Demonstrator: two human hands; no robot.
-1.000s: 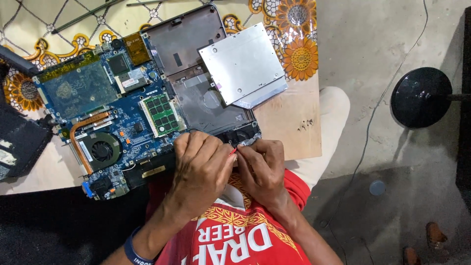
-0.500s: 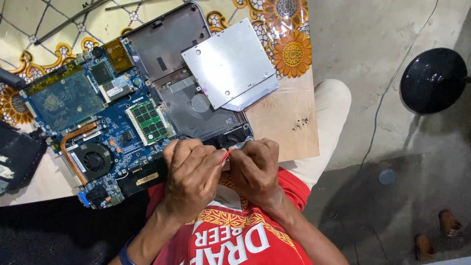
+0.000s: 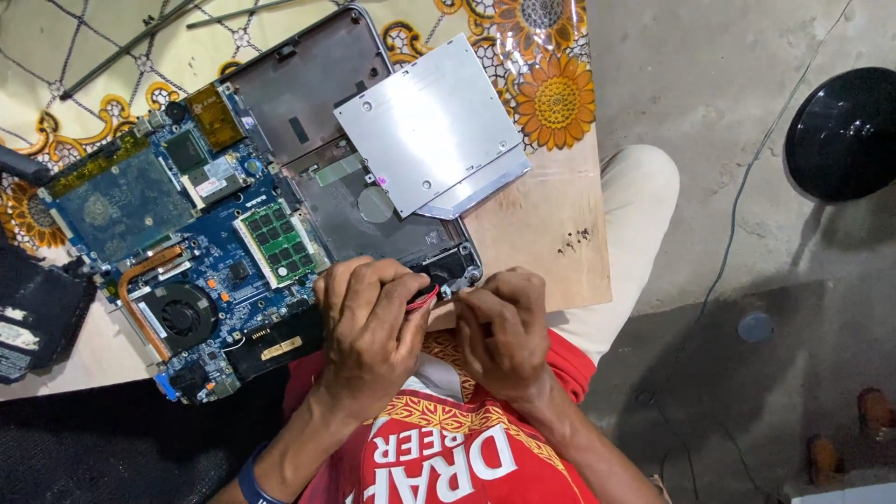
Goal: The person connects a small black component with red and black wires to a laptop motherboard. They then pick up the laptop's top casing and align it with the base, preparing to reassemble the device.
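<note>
An opened laptop base [image 3: 322, 84] with a blue motherboard [image 3: 196, 243] lies on the table in front of me. My left hand [image 3: 369, 331] rests over the near edge of the base, fingers curled, pinching a thin red wire [image 3: 422, 299]. My right hand [image 3: 504, 327] is beside it, fingertips closed on a small part at the base's near right corner [image 3: 457, 271]. A silver optical drive [image 3: 434, 126] lies tilted across the base's far right side. A round fan with a copper heat pipe [image 3: 177, 313] sits at the board's near left.
The table carries a patterned cloth with orange flowers [image 3: 555, 93]. A dark flat object [image 3: 33, 313] lies at the left edge. A round black stool [image 3: 845, 131] stands on the concrete floor to the right, with a thin cable [image 3: 747, 187] trailing past it.
The view has shifted, so everything sits lower and more to the left in frame. Both hands stay together at the near right corner of the base.
</note>
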